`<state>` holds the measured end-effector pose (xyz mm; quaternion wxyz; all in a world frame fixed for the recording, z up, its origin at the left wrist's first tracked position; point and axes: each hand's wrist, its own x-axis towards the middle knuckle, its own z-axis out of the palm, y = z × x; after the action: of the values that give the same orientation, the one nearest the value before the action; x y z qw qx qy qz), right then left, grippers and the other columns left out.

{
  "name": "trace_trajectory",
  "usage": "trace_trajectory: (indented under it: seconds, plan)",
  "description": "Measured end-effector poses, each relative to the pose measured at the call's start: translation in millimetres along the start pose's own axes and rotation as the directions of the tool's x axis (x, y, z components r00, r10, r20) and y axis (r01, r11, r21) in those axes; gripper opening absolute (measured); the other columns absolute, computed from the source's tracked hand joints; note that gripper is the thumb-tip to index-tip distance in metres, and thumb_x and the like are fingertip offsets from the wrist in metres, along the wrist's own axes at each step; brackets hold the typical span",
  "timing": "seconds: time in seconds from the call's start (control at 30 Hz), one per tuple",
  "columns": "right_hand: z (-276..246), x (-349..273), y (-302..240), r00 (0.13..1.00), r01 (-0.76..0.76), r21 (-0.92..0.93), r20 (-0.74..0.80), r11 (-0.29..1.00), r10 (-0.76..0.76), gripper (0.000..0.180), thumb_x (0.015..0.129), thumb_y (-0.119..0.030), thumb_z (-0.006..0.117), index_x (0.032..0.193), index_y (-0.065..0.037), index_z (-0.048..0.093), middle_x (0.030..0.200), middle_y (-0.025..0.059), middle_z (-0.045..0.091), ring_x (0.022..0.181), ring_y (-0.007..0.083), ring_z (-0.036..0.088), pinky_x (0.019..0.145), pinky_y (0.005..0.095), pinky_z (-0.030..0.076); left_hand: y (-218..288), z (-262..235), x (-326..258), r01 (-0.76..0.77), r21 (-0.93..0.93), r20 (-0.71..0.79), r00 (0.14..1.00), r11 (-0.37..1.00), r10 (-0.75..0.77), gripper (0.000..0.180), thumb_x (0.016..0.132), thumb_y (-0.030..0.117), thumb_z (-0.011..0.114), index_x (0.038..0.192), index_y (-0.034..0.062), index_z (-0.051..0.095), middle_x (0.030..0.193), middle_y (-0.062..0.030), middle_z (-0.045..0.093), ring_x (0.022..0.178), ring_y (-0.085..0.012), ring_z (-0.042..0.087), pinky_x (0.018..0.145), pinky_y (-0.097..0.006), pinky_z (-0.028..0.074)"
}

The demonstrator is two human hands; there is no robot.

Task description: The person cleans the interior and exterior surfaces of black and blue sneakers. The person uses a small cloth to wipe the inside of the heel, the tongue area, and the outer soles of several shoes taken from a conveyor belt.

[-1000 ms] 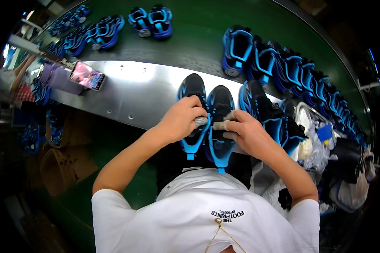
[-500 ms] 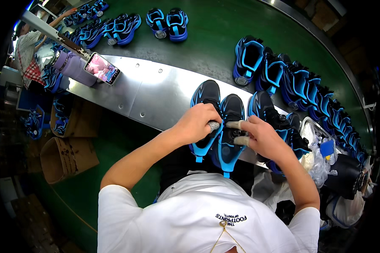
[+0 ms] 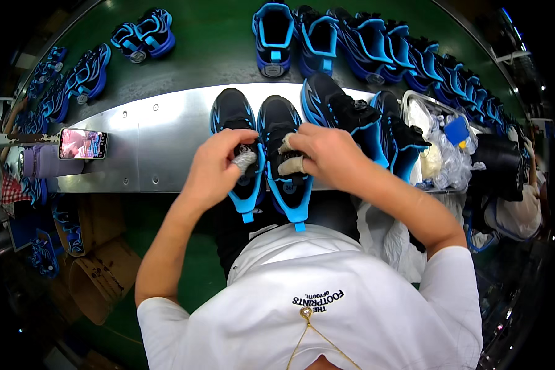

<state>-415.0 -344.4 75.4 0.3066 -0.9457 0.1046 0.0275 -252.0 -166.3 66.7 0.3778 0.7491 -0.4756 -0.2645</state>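
Two black and blue sneakers lie side by side on the steel ledge in front of me, toes pointing away: the left sneaker (image 3: 231, 110) and the right sneaker (image 3: 279, 113). My left hand (image 3: 214, 165), its thumb wrapped in grey tape, pinches at the tongue and lacing area of the left sneaker. Bent over the right sneaker is my right hand (image 3: 330, 154); pale covers sheathe two of its fingers, which are closed at the lacing. What exactly the fingertips pinch is hidden. Another pair of sneakers (image 3: 336, 105) lies just beyond my right hand.
A long row of matching sneakers (image 3: 357, 46) stands on the green belt (image 3: 213, 46). On the ledge's left are a phone (image 3: 82, 143) and a purple bottle (image 3: 37, 162). A metal tray (image 3: 411, 102) of plastic bags is at right. Cardboard boxes (image 3: 102, 277) sit lower left.
The view has turned, so the ledge now runs level and the sneakers appear farther left. Both hands stay at the same two sneakers, with the right fingers now more curled over the lacing.
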Motion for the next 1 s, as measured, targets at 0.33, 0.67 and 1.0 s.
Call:
trace_trajectory:
  seconds: [0.33, 0.67, 1.0]
  plan:
    - [0, 3, 16, 0.986, 0.156, 0.239, 0.017, 0.958, -0.165, 0.033, 0.078, -0.019, 0.072, 0.110, -0.014, 0.068, 0.084, 0.0102, 0.057, 0.083, 0.0282, 0.060, 0.073, 0.0379, 0.049, 47, 67, -58, 0.490, -0.688, 0.301, 0.864, 0.536, -0.404, 0.026, 0.096, 0.004, 0.051, 0.120, -0.0026, 0.057, 0.116, -0.0132, 0.062, 0.086, -0.0188, 0.063, 0.071, -0.027, 0.053]
    - [4, 4, 21, 0.988, 0.150, 0.229, -0.006, 0.962, -0.152, 0.032, 0.076, -0.024, 0.070, 0.107, -0.014, 0.069, 0.088, 0.0115, 0.059, 0.086, 0.0313, 0.062, 0.073, 0.0412, 0.049, 47, 102, -41, 0.366, -0.910, 0.253, 0.862, 0.194, -0.439, 0.031, 0.099, 0.009, 0.048, 0.125, -0.0062, 0.052, 0.122, -0.0149, 0.059, 0.113, -0.0291, 0.062, 0.077, -0.032, 0.058]
    - [0, 5, 23, 0.980, 0.166, 0.312, 0.051, 0.936, -0.191, 0.031, 0.076, -0.016, 0.070, 0.107, -0.012, 0.068, 0.091, 0.0115, 0.054, 0.087, 0.0292, 0.057, 0.075, 0.0379, 0.048, 53, 102, -37, 0.432, -0.881, 0.292, 0.817, 0.193, -0.498, 0.035, 0.091, -0.005, 0.039, 0.123, -0.0072, 0.053, 0.118, -0.0140, 0.058, 0.111, -0.0265, 0.062, 0.075, -0.036, 0.061]
